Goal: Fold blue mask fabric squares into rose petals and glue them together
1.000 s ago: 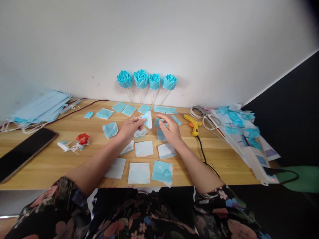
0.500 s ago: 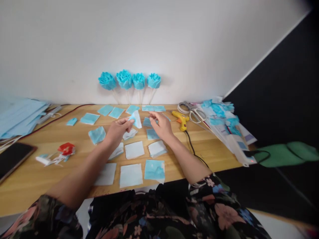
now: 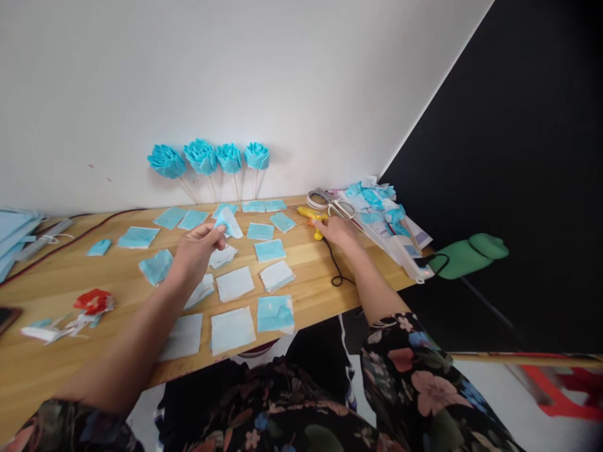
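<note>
Between the thumb and fingers of my left hand [image 3: 198, 248] is a folded blue-and-white fabric piece [image 3: 228, 222], raised above the table. My right hand [image 3: 338, 231] has its fingers closed around the handle of a yellow hot glue gun [image 3: 311, 213], which lies on the table with its nozzle toward the left. Several blue squares [image 3: 270, 250] and white squares [image 3: 235, 284] of the same thin fabric are laid out in rough rows below and beside my hands. Several blue fabric flowers [image 3: 200, 156] on thin sticks lean against the wall behind.
White-handled scissors [image 3: 342, 207] lie just beyond the glue gun, near a heap of blue scraps [image 3: 372, 198]. A power strip [image 3: 417, 270] is at the right edge. Red and white scraps [image 3: 94, 302], a phone [image 3: 7, 317] and stacked blue masks [image 3: 16, 235] are at left. The black cord [image 3: 335, 263] trails across the table.
My right hand has moved right, from beside the fabric piece to the glue gun, and taken hold of it. My left hand keeps the folded piece. The view has turned right.
</note>
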A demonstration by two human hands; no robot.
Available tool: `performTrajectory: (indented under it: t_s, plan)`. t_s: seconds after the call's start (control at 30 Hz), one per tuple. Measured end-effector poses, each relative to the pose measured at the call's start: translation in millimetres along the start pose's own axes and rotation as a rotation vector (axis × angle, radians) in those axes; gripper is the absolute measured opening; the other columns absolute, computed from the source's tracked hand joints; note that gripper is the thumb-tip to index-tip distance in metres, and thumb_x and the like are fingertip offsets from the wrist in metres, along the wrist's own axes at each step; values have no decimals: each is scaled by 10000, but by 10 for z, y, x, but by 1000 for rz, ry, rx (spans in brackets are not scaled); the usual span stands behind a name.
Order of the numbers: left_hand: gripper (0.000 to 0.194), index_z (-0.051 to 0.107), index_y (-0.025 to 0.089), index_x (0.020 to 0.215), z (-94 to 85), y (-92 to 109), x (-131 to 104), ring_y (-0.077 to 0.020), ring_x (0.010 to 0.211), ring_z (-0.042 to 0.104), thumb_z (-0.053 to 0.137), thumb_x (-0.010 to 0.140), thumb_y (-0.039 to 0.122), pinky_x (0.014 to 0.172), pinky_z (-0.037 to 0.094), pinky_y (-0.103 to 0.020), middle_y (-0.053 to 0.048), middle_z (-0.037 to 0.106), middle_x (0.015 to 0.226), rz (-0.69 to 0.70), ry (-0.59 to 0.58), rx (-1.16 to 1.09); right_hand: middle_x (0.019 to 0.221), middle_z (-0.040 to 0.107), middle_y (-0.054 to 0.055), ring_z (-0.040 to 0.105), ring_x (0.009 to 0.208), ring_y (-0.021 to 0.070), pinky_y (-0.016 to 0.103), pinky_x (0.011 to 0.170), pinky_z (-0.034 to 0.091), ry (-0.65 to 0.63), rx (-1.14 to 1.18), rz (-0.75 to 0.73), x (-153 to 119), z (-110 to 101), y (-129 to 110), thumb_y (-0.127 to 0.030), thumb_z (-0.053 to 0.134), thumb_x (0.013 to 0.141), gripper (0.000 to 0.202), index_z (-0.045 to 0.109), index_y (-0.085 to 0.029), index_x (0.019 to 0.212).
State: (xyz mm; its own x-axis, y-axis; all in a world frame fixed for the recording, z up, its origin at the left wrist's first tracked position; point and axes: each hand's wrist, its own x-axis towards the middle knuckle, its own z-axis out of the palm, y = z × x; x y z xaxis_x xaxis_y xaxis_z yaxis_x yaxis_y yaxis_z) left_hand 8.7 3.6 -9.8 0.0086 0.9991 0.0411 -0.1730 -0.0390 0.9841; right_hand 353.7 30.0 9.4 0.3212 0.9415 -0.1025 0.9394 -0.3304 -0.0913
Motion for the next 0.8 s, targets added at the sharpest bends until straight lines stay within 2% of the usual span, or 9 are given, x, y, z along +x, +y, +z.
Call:
performTrajectory:
  t_s: [0.13, 0.23, 0.33, 0.43, 0.5, 0.57, 0.7, 0.73, 0.8]
  plan:
    - [340, 598, 169, 588, 40, 98, -29, -97, 582, 474, 789, 715, 421, 606, 375, -244, 15, 549, 564, 1, 9, -6, 1149, 730, 224, 665, 1134, 368, 411, 910, 499, -10, 82, -1, 76, 107, -65, -544, 544, 871, 528, 738, -111, 1101]
    - [346, 595, 168, 572, 56, 222, -25, -97, 568, 463, 805, 688, 418, 587, 363, -245, 10, 547, 550, 0, -1, -17, 1002, 761, 218, 687, 1079, 357, 399, 882, 508, -24, 155, 8, 99, 91, -33, -446, 566, 865, 426, 748, -93, 1019]
    - [332, 614, 163, 579, 21, 325, 9, -102, 580, 479, 806, 689, 411, 596, 370, -249, 1, 561, 559, 14, -61, 11, 814, 770, 148, 731, 866, 276, 340, 779, 526, -25, 276, 8, 39, 32, 10, -392, 540, 883, 365, 735, -106, 999]
    - [343, 612, 158, 569, -60, 338, 48, -98, 567, 476, 814, 680, 412, 583, 366, -246, 2, 553, 546, -5, -85, 27, 856, 777, 88, 713, 755, 186, 271, 704, 519, 10, 420, -24, -78, -22, 8, -374, 514, 900, 389, 675, -127, 1154]
    - [357, 605, 155, 571, -116, 296, 61, -91, 555, 473, 828, 662, 419, 575, 370, -241, 6, 555, 548, -45, -85, -2, 945, 772, 70, 702, 832, 171, 254, 729, 515, 62, 517, -79, -167, -50, -19, -386, 532, 888, 411, 655, -146, 1199]
    - [372, 598, 154, 584, -161, 235, 59, -86, 546, 475, 840, 646, 430, 573, 379, -238, 8, 563, 559, -87, -89, -44, 967, 755, 60, 680, 875, 187, 275, 761, 509, 188, 674, -154, -260, -87, -58, -394, 576, 847, 392, 691, -152, 1133]
    - [399, 590, 151, 598, -214, 131, 30, -80, 541, 478, 850, 634, 452, 561, 380, -229, 12, 565, 579, -137, -108, -106, 873, 709, 33, 621, 748, 164, 272, 635, 483, 451, 1085, -254, -488, -223, -161, -437, 637, 789, 363, 681, -180, 1042]
    - [403, 594, 151, 602, -223, 115, 22, -81, 544, 480, 852, 630, 460, 558, 376, -229, 11, 565, 585, -142, -115, -115, 875, 706, 31, 608, 706, 149, 251, 568, 463, 428, 1200, -275, -555, -262, -193, -432, 651, 782, 353, 656, -197, 1045]
    - [412, 604, 154, 610, -243, 94, 8, -88, 555, 484, 847, 634, 486, 562, 373, -234, 9, 564, 597, -142, -128, -128, 948, 723, 39, 628, 699, 141, 214, 475, 423, 259, 1378, -347, -686, -323, -261, -426, 678, 776, 339, 613, -230, 1044]
